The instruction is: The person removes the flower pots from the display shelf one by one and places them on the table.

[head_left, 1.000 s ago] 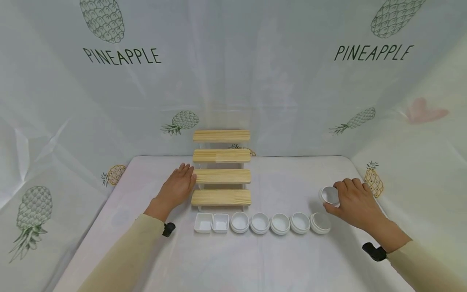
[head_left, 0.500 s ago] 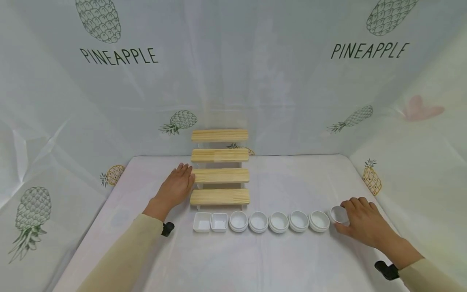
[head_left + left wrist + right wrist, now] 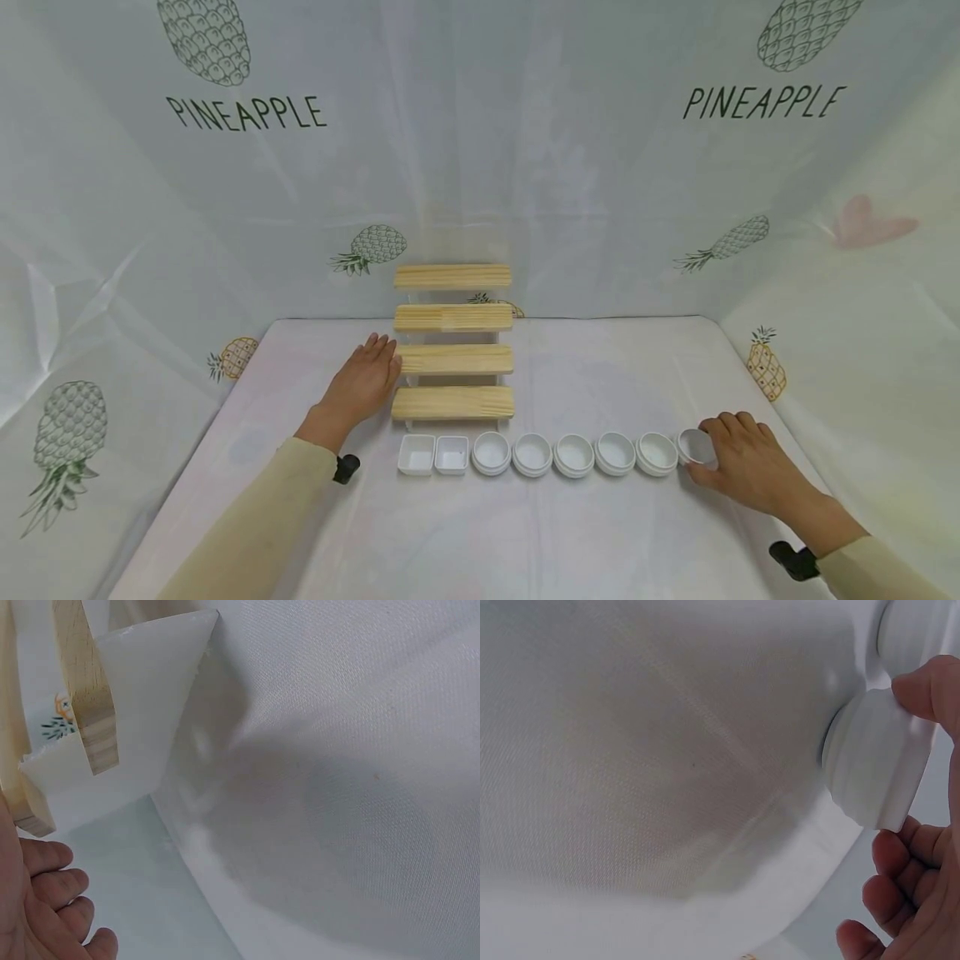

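At the right end of a row, my right hand [image 3: 750, 467] holds a small round white bowl [image 3: 696, 447] by its rim. The right wrist view shows the thumb on one side of this bowl [image 3: 874, 761] and fingertips on the other, its base close against the tabletop. Another white bowl [image 3: 657, 454] stands right beside it. My left hand [image 3: 358, 385] lies along the left side of a stepped stand with wooden shelves [image 3: 453, 403], fingers extended and close to a shelf end. In the left wrist view, the left fingers [image 3: 56, 889] are loosely bent below a wooden shelf end [image 3: 34, 814].
Several round white bowls [image 3: 574, 456] continue the row to the left, ending with two square white dishes [image 3: 416, 455] in front of the stand. The white-covered table [image 3: 480, 542] meets a pineapple-printed cloth [image 3: 600, 192] at the back and sides.
My right hand has moved toward me and to the right, bringing the bowl from behind the row to its right end. Over the last half second it stays nearly still. The left hand has not moved.
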Demonstrator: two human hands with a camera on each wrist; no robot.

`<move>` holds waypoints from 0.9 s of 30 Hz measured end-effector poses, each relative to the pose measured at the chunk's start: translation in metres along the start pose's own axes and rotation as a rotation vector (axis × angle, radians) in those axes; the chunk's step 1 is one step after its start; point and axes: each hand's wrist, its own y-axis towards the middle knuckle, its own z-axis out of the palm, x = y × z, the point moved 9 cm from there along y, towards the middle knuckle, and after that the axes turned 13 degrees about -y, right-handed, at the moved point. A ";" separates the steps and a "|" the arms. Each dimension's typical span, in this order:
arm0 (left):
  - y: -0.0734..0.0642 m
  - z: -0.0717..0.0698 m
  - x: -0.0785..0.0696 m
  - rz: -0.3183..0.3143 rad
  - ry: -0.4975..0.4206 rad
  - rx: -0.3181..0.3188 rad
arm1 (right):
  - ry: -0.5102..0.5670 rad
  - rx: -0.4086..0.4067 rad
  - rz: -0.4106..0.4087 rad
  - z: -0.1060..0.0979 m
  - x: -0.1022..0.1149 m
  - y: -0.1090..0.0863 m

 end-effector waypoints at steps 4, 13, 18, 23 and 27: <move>0.000 -0.001 0.000 -0.001 -0.003 -0.001 | 0.019 0.029 0.009 0.004 -0.002 0.000; -0.002 -0.003 -0.001 -0.013 -0.003 -0.008 | 0.041 0.056 0.032 0.010 -0.005 -0.001; -0.003 -0.003 -0.001 -0.016 -0.001 -0.014 | 0.044 0.042 0.042 0.010 -0.006 -0.002; -0.002 -0.003 -0.001 -0.016 -0.004 -0.017 | 0.044 0.030 0.044 0.011 -0.007 -0.002; -0.003 -0.002 0.000 -0.019 -0.001 -0.013 | 0.046 0.029 0.043 0.011 -0.007 -0.003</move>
